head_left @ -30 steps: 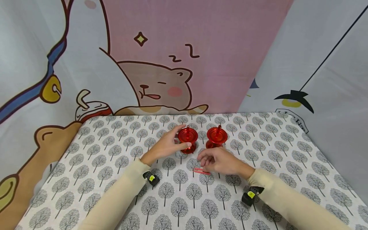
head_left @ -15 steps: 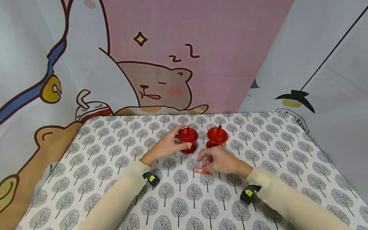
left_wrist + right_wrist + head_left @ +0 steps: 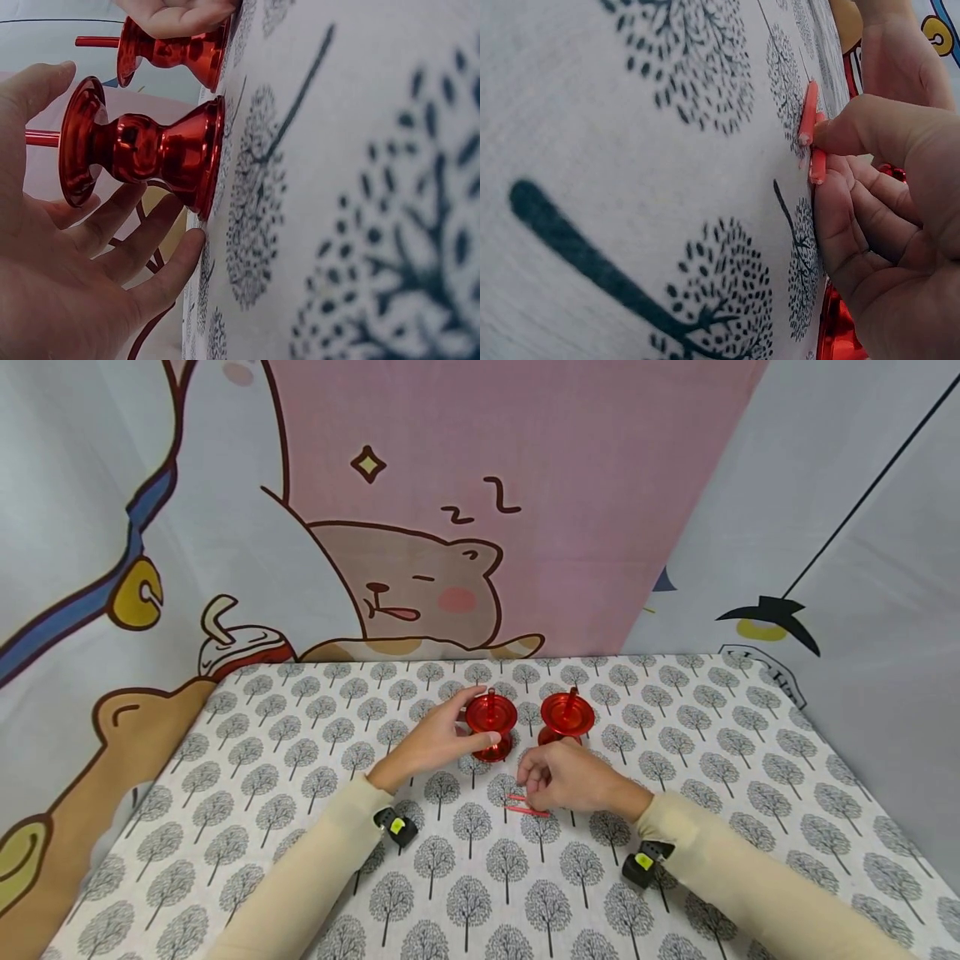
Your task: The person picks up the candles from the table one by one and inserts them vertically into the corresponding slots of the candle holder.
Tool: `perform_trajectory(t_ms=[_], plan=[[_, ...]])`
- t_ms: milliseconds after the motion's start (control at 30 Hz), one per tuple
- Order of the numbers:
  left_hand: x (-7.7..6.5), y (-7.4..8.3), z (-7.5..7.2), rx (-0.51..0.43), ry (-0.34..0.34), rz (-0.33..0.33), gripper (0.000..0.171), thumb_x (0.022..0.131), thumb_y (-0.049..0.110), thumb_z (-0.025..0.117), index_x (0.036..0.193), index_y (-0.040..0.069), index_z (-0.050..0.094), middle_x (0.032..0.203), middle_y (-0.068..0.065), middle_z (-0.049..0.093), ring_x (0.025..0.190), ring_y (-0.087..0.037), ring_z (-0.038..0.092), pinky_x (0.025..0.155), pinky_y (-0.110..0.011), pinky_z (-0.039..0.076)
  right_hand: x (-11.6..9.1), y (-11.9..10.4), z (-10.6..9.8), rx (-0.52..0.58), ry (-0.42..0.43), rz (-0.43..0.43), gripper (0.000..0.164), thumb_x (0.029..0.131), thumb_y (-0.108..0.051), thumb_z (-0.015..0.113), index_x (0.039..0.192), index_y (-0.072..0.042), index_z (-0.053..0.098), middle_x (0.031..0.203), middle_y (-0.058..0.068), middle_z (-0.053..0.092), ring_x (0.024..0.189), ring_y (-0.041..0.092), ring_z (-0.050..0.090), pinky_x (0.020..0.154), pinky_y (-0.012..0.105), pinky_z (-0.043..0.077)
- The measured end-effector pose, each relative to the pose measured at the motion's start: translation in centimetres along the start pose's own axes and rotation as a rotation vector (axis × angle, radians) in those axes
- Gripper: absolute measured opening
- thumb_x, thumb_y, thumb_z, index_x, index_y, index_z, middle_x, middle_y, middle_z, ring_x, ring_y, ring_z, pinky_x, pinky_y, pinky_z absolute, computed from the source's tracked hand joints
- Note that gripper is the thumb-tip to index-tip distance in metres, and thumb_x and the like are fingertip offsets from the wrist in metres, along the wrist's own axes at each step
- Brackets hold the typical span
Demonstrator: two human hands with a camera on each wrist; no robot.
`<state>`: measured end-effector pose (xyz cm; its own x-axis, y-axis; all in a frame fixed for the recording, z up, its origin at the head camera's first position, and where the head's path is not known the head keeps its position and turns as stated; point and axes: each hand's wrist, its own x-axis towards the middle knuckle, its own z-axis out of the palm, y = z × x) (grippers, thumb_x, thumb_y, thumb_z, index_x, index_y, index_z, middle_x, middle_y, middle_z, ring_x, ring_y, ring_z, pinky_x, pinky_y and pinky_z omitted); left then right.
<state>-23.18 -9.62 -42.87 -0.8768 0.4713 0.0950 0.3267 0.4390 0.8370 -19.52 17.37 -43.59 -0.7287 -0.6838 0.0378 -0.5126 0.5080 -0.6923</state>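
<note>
Two shiny red metal candle holders stand upright side by side, each with a dish top and a thin rod rising from it. My left hand (image 3: 431, 739) is spread beside the left candle holder (image 3: 491, 714). In the left wrist view its fingers reach behind the stem, straight and relaxed, and the thumb stands apart from the dish. In front of the right candle holder (image 3: 567, 714), my right hand (image 3: 573, 777) pinches one thin red stick (image 3: 818, 165) between thumb and forefinger, low at the cloth. Another thin red stick (image 3: 527, 811) lies alongside.
A white tablecloth (image 3: 435, 893) printed with grey trees covers the table. Behind it hangs a cartoon curtain (image 3: 585, 510) with a sleeping bear. Dark camera straps (image 3: 397, 828) sit on both wrists.
The two red sticks, close together at first, have moved apart near my right fingers. My right wrist has shifted slightly left. My left hand and both candle holders keep their places.
</note>
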Motion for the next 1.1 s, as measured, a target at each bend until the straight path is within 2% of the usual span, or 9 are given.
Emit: perform_trajectory(t_ms=[533,900,1100], plan=[[-0.1,0.07,0.1,-0.007,0.001,0.008,0.085,0.101,0.036,0.079,0.17,0.009,0.039,0.146,-0.019,0.067,0.114,-0.032,0.076,0.1,-0.05,0.062,-0.27,-0.14,-0.09,0.031,0.017,-0.059,0.018,0.083,0.005,0.078,0.093,-0.008,0.084,0.079,-0.013,0.07,0.075,0.003,0.064,0.07,0.023,0.059],[-0.08,0.19,0.06,-0.002,0.003,-0.008,0.084,0.101,0.034,0.079,0.171,0.014,0.038,0.146,-0.017,0.067,0.116,-0.032,0.075,0.099,-0.047,0.062,-0.07,-0.18,-0.22,0.067,0.003,-0.034,0.017,0.083,0.005,0.077,0.091,-0.009,0.082,0.081,-0.012,0.07,0.076,0.006,0.065,0.07,0.024,0.058],[-0.07,0.06,0.01,-0.002,0.004,-0.001,0.084,0.1,0.033,0.081,0.17,0.014,0.039,0.144,-0.016,0.068,0.115,-0.031,0.075,0.098,-0.046,0.062,-0.03,0.02,-0.14,0.137,-0.011,0.013,0.016,0.084,0.005,0.077,0.093,-0.008,0.081,0.083,-0.008,0.072,0.078,0.009,0.066,0.072,0.025,0.059]])
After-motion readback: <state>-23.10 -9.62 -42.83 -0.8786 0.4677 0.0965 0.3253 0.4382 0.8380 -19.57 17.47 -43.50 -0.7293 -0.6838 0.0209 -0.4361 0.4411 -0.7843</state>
